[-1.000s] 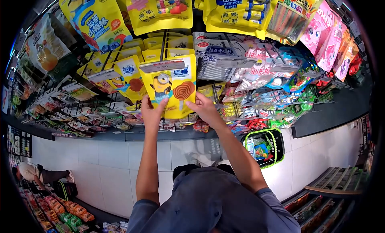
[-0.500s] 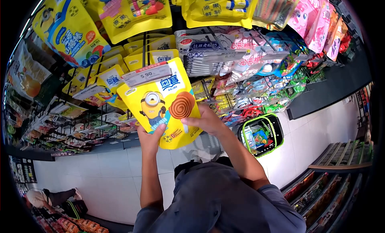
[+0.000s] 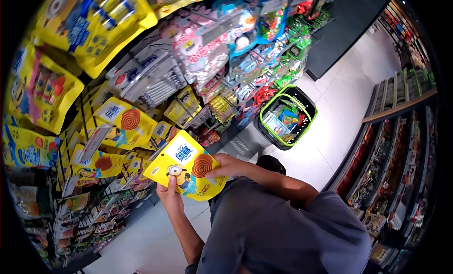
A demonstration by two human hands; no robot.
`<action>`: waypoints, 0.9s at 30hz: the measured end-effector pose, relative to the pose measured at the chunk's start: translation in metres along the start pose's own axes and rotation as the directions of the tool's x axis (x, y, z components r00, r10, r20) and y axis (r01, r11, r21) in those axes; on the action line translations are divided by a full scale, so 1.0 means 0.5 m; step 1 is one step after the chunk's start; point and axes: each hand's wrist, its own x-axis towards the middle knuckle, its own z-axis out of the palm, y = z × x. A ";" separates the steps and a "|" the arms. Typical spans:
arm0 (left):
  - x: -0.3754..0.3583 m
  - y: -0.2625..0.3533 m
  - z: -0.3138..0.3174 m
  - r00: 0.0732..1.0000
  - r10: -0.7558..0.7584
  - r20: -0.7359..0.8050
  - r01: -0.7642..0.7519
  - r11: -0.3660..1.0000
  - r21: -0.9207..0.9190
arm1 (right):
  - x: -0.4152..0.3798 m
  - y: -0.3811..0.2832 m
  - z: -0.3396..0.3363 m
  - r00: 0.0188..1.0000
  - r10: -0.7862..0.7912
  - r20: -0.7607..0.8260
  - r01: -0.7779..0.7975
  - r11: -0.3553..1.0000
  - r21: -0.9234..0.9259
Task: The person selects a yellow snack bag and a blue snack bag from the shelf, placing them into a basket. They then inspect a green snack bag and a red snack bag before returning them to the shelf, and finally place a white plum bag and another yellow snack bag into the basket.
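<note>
On the flat yellow plastic pouch with a brown spiral lollipop print [image 3: 189,174], two big blue Chinese characters [image 3: 182,154] stand on white, one apparently 奥 (the other is too stylised to be sure of). Up and left of that pouch, the hanging yellow plastic pouch with a like spiral [image 3: 119,125] bears similar blue lettering. The pale price-label holder [image 3: 96,142], left of the pouch, and the glossy pink-and-white plastic bag [image 3: 205,61], above it, carry print too blurred to read.

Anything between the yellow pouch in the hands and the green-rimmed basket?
Nothing visible blocks the gap between the yellow pouch and the basket. The right hand holds the pouch's basket-facing side; hanging packs line the gap's rack side.
</note>
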 end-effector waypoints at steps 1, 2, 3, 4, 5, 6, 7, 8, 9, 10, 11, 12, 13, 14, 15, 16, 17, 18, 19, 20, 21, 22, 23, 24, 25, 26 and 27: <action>0.000 -0.014 0.013 1.000 -0.003 0.011 0.002 0.999 0.053 | -0.011 0.000 -0.017 1.000 0.019 0.011 -0.018 0.999 -0.044; 0.001 -0.023 0.032 0.999 -0.014 0.030 0.012 0.998 0.064 | -0.024 0.003 -0.035 0.999 0.038 0.021 -0.036 0.995 -0.088; 0.001 -0.030 0.052 0.998 -0.037 0.054 0.025 0.979 0.203 | -0.037 0.007 -0.051 1.000 0.030 0.005 -0.029 0.997 -0.074; 0.001 -0.038 0.077 0.995 -0.058 0.075 0.030 0.941 0.336 | -0.051 0.011 -0.073 1.000 0.016 -0.024 -0.018 0.997 -0.073; 0.002 -0.049 0.109 0.995 -0.029 0.091 -0.005 0.935 0.354 | -0.065 0.016 -0.099 0.999 0.004 -0.051 -0.008 0.997 -0.076; 0.002 -0.058 0.145 0.994 -0.034 0.100 -0.005 0.933 0.359 | -0.075 0.033 -0.129 0.998 0.000 -0.060 -0.004 0.998 -0.070; 0.003 -0.071 0.182 0.986 -0.049 0.160 -0.023 0.907 0.421 | -0.086 0.051 -0.161 0.996 -0.038 -0.078 0.037 0.999 -0.016; 0.004 -0.084 0.215 0.974 -0.068 0.216 -0.045 0.876 0.480 | -0.103 0.069 -0.196 0.993 -0.074 -0.095 0.078 0.996 0.037; 0.010 -0.117 0.235 0.954 -0.109 0.279 -0.051 0.858 0.510 | -0.141 0.036 -0.230 0.994 -0.037 -0.103 0.044 0.997 0.066; 0.013 -0.150 0.258 0.954 -0.116 0.277 -0.045 0.856 0.515 | -0.175 0.025 -0.261 0.984 -0.077 -0.158 0.111 0.970 0.216; 0.014 -0.180 0.283 0.922 -0.181 0.342 -0.081 0.773 0.629 | -0.203 0.027 -0.301 0.959 -0.182 -0.219 0.220 0.961 0.167; 0.014 -0.201 0.315 0.883 -0.253 0.394 -0.131 0.675 0.726 | -0.232 0.027 -0.346 0.919 -0.287 -0.272 0.326 0.939 0.111; 0.001 -0.205 0.374 0.863 -0.256 0.436 -0.203 0.615 0.762 | -0.268 0.017 -0.394 0.934 -0.267 -0.238 0.285 0.958 0.042; -0.007 -0.229 0.408 0.863 -0.264 0.430 -0.198 0.607 0.770 | -0.306 0.011 -0.437 0.948 -0.243 -0.206 0.243 0.970 -0.024; -0.015 -0.259 0.434 0.837 -0.292 0.463 -0.217 0.599 0.771 | -0.338 0.011 -0.473 0.954 -0.199 -0.223 0.174 0.977 -0.127; -0.017 -0.292 0.455 0.806 -0.323 0.497 -0.238 0.591 0.771 | -0.365 0.013 -0.504 0.954 -0.193 -0.227 0.172 0.979 -0.109; -0.015 -0.339 0.458 0.775 -0.358 0.520 -0.251 0.581 0.774 | -0.392 0.019 -0.533 0.962 -0.179 -0.207 0.143 0.973 -0.181; -0.021 -0.367 0.480 0.765 -0.380 0.520 -0.246 0.573 0.782 | -0.418 0.025 -0.559 0.968 -0.162 -0.192 0.111 0.961 -0.252; -0.025 -0.391 0.507 0.736 -0.406 0.542 -0.285 0.541 0.792 | -0.438 0.037 -0.582 0.959 -0.180 -0.217 0.105 0.942 -0.318; -0.029 -0.417 0.530 0.707 -0.431 0.561 -0.323 0.509 0.798 | -0.451 0.051 -0.611 0.961 -0.209 -0.182 0.102 0.878 -0.468; -0.032 -0.447 0.545 0.679 -0.458 0.574 -0.320 0.520 0.792 | -0.466 0.060 -0.634 0.958 -0.235 -0.165 0.115 0.840 -0.530; -0.037 -0.479 0.559 0.673 -0.474 0.567 -0.314 0.511 0.800 | -0.480 0.066 -0.653 0.955 -0.259 -0.144 0.128 0.799 -0.588; -0.043 -0.512 0.572 0.657 -0.493 0.571 -0.332 0.491 0.806 | -0.492 0.084 -0.669 0.955 -0.255 -0.150 0.126 0.809 -0.574; -0.050 -0.536 0.591 0.640 -0.509 0.575 -0.351 0.472 0.809 | -0.501 0.112 -0.683 0.939 -0.303 -0.161 0.125 0.739 -0.663; -0.060 -0.547 0.625 0.637 -0.534 0.556 -0.344 0.448 0.825 | -0.509 0.130 -0.696 0.921 -0.352 -0.166 0.117 0.657 -0.744; -0.064 -0.574 0.641 0.634 -0.541 0.552 -0.343 0.442 0.829 | -0.517 0.146 -0.710 0.921 -0.351 -0.170 0.117 0.664 -0.738; -0.065 -0.601 0.659 0.606 -0.523 0.600 -0.405 0.445 0.798 | -0.524 0.152 -0.720 0.937 -0.298 -0.182 0.035 0.598 -0.801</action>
